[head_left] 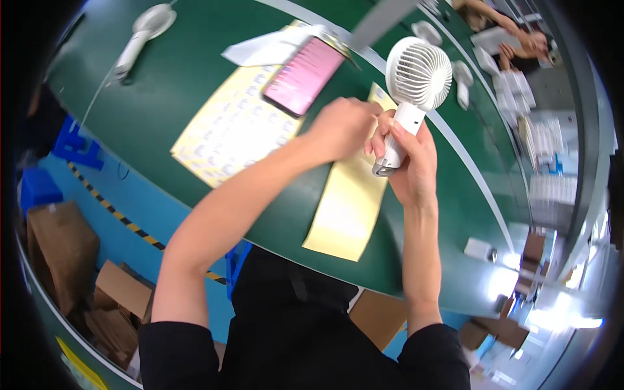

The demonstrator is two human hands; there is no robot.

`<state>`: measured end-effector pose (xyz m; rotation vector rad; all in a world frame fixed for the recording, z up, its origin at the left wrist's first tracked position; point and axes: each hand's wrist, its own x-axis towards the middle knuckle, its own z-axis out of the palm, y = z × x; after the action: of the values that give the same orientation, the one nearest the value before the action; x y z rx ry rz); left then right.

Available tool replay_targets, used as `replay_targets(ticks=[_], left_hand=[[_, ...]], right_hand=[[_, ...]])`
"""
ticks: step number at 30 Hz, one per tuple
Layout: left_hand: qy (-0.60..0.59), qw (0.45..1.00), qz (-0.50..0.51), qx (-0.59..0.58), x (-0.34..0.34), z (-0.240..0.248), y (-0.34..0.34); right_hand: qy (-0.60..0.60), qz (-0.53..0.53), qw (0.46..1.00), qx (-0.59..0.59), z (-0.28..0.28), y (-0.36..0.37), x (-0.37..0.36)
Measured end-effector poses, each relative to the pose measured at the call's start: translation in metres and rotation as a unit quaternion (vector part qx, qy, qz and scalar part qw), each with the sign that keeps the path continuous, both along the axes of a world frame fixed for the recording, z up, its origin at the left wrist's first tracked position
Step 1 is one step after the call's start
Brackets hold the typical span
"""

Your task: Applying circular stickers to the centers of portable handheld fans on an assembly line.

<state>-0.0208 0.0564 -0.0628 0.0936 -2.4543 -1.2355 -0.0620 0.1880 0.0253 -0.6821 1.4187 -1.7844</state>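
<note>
My right hand [419, 159] is wrapped round the handle of a white handheld fan [419, 75], its round grille tilted up and away from me. Close beside it, my left hand [344, 129] has its fingers curled together near the fan's handle. Whatever those fingers pinch, if anything, is blurred and hidden. Beneath both hands lies a pale yellow backing strip [348, 211] on the green table [286, 211]. To the left are yellow-edged sheets of printed stickers [244, 123], with a phone [304, 76], its screen lit pink, resting on them.
A white paper piece [270, 49] lies beside the phone. Another white fan [143, 36] is at the far left, and one more [462, 84] at the right. A co-worker's arm [500, 16] shows at the far right. Cardboard boxes [123, 289] stand on the floor at left.
</note>
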Motion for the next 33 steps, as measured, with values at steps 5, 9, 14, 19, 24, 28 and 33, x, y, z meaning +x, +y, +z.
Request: replay_targets(ticks=[5,9,14,19,24,28,33], left_hand=[[0.054,0.997,0.045,-0.019,0.000,-0.008,0.000],[-0.013,1.000,0.023,-0.009,0.002,0.003,-0.001],[-0.046,0.998,0.031,-0.003,0.004,0.008,0.002],[-0.072,0.995,0.020,0.062,0.007,0.020,0.004],[-0.077,0.995,0.016,0.067,0.007,0.022,0.005],[-0.067,0.995,0.016,0.068,0.007,0.020,0.004],[-0.055,0.998,0.012,0.042,0.005,0.020,0.004]], right_hand=[[-0.051,-0.145,0.988,-0.004,-0.029,0.061,-0.015],[-0.064,-0.222,0.973,0.008,-0.046,0.087,-0.014],[-0.091,-0.229,0.969,-0.028,-0.059,0.101,-0.012],[-0.100,-0.219,0.970,-0.016,-0.057,0.095,-0.011],[-0.090,-0.207,0.974,0.000,-0.055,0.100,-0.009],[-0.118,-0.193,0.974,-0.006,-0.056,0.099,-0.008],[-0.152,-0.189,0.970,-0.029,-0.053,0.099,-0.008]])
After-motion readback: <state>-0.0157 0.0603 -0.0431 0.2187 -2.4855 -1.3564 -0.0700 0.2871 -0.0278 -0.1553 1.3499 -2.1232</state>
